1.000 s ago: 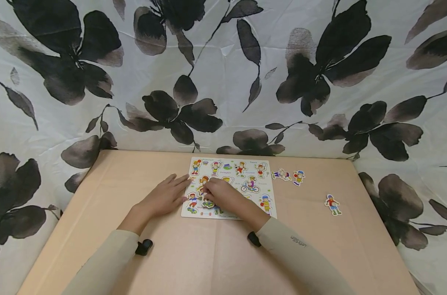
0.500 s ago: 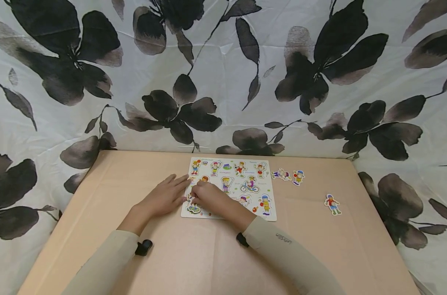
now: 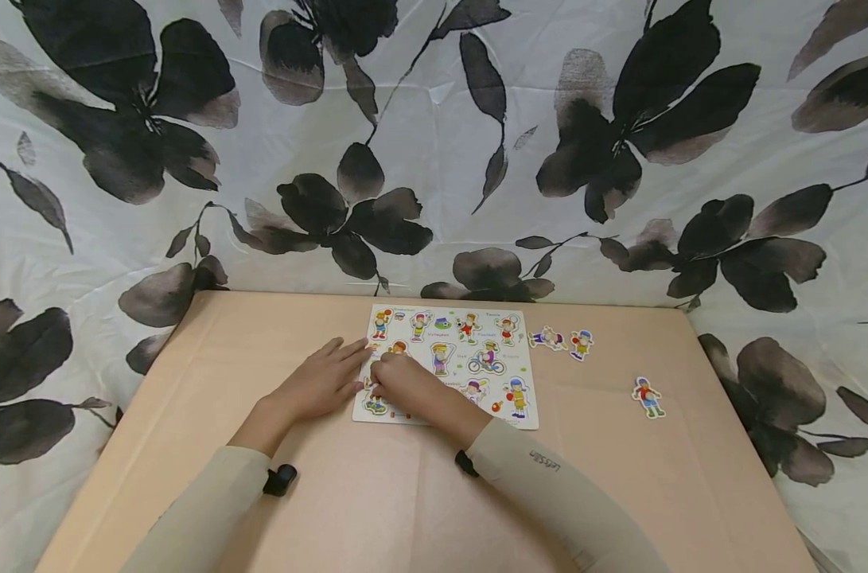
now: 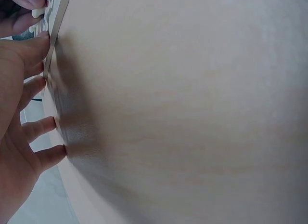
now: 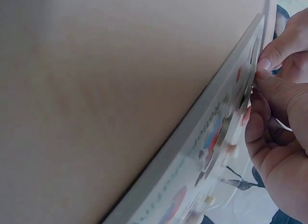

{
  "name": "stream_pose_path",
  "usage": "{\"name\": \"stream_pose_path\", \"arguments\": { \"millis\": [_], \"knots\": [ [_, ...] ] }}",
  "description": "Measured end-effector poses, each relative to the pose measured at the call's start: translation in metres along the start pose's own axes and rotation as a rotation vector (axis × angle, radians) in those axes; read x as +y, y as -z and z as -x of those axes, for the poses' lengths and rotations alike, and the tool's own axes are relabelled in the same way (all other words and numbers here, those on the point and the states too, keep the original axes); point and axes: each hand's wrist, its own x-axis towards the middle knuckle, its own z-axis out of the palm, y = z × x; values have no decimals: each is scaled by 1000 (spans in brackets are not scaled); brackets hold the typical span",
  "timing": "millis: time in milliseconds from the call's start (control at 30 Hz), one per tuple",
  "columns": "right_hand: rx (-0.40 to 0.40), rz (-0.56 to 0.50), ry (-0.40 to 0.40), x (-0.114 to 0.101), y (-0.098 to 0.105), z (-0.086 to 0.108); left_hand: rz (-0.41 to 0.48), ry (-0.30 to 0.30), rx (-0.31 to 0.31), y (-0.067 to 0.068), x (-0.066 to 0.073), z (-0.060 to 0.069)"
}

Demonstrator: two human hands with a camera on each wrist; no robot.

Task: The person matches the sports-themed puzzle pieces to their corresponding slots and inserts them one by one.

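Observation:
A white wooden puzzle board (image 3: 527, 374) printed with cartoon children playing sports lies on the table. My left hand (image 3: 319, 382) rests at its left edge, fingers extended, with thumb and fingertips touching the edge in the left wrist view. Over the board's lower left part, my right hand (image 3: 412, 386) pinches a small pale peg (image 4: 38, 12) of a puzzle piece (image 3: 375, 406). Most of that piece is hidden by the fingers. Whether it sits flush in its slot, I cannot tell. Other pegged pieces, such as a cyclist (image 3: 486, 360), lie on the board.
Right of the board are three loose pieces: one lying sideways (image 3: 546, 339), another beside it (image 3: 581, 344), and a red-shirted figure (image 3: 648, 397) farther off. The tan table (image 3: 419, 493) ends at a floral cloth (image 3: 434, 119) behind.
My right hand has moved left with the puzzle piece, from the board's lower middle to its lower left corner, then nearly stopped. The left hand has stayed at the edge.

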Motion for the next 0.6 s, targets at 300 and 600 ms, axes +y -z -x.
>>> {"name": "stream_pose_path", "arguments": {
  "millis": [300,600],
  "knots": [
    [-7,13,-6,-2,0,-1,13,8,-9,0,-1,-1],
    [4,-126,-10,8,5,9,35,11,-6,2,1,-2]
  ]
}}
